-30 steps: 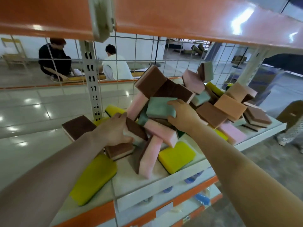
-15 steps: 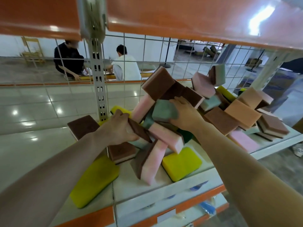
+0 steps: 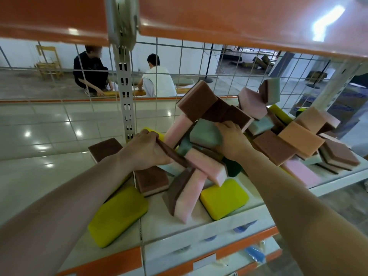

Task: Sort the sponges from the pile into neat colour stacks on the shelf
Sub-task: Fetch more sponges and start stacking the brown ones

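On the white shelf (image 3: pixel 199 232), a yellow sponge (image 3: pixel 117 215) lies near left. The left hand (image 3: pixel 146 151) grips a brown-faced sponge (image 3: pixel 171 152) at the pile's (image 3: pixel 239 136) left edge. The right hand (image 3: pixel 232 143) clasps a green sponge (image 3: pixel 205 133) mid-pile. Orange sponges (image 3: pixel 300 136) lie far right.

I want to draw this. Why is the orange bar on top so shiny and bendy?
In the head view, a ceiling light glares white off the orange beam; the wide-angle lens curves it; the floor tiles mirror more lights; both hands look sharp.
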Available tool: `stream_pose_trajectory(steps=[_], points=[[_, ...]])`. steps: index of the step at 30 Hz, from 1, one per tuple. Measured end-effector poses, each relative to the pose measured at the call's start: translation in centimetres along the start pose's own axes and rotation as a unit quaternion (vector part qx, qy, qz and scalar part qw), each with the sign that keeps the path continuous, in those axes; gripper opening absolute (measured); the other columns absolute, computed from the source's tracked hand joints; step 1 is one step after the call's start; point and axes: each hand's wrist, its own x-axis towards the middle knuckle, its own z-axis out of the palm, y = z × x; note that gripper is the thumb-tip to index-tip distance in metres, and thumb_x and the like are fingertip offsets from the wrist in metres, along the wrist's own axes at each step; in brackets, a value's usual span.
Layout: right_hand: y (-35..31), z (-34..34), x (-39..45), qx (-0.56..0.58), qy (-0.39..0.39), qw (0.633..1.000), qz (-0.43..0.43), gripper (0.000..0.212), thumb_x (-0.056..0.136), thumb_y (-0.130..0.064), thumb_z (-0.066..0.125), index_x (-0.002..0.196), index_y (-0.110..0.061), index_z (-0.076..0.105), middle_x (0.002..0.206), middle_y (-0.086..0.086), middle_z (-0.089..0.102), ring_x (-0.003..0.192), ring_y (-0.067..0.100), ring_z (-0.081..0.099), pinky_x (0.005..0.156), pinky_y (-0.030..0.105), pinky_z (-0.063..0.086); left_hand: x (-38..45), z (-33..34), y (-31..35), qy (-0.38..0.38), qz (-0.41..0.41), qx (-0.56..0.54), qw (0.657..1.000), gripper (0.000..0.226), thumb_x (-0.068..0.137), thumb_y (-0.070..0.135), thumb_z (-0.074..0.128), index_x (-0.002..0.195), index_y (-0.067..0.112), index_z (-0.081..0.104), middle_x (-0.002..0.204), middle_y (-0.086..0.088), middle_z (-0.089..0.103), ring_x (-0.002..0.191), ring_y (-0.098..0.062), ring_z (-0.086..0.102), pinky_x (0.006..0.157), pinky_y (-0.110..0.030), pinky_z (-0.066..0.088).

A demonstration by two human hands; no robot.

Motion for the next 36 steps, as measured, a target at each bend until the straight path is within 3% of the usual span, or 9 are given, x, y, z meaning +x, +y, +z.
stream_pose_trajectory(steps=[13, 21, 36], points=[[-2.2, -1.6, -2.0, -0.006, 0.023, 1.0, -0.008, 0.078, 0.078, -0.032, 0.07, 0.143, -0.012, 0.031, 0.137, 0.015, 0.038, 0.124, 0.034, 0.036, 0.103, 0.035, 0.029, -2.1, -0.7, 0.1, 0.036, 0.009, -0.008, 0.999, 0.081, 0.074, 0.048, 0.072, 0.136, 0.008, 0.038, 0.131, -0.011, 0.039, 0.125, -0.027, 0.036, 0.098, -0.032, 0.032], [-5.6, -2.3, -3.7, 0.019, 0.031, 0.999, -0.032, 0.074, 0.08, -0.034, 0.069, 0.141, -0.015, 0.033, 0.136, 0.013, 0.038, 0.123, 0.033, 0.037, 0.102, 0.034, 0.03, -4.5, -1.8, -0.8, 0.1, 0.011, -0.008, 0.995, 0.084, 0.074, 0.044, 0.073, 0.14, 0.01, 0.033, 0.136, -0.011, 0.035, 0.128, -0.028, 0.032, 0.103, -0.035, 0.03], [-16.1, -0.5, -5.4, 0.025, -0.011, 0.995, -0.091, 0.072, 0.079, -0.036, 0.068, 0.14, -0.014, 0.035, 0.132, 0.014, 0.041, 0.119, 0.034, 0.043, 0.097, 0.036, 0.036, -11.8, -5.4, -8.0, 0.153, -0.027, 0.022, 0.988, 0.085, 0.075, 0.038, 0.074, 0.141, 0.008, 0.03, 0.136, -0.014, 0.034, 0.126, -0.03, 0.032, 0.103, -0.035, 0.029]])
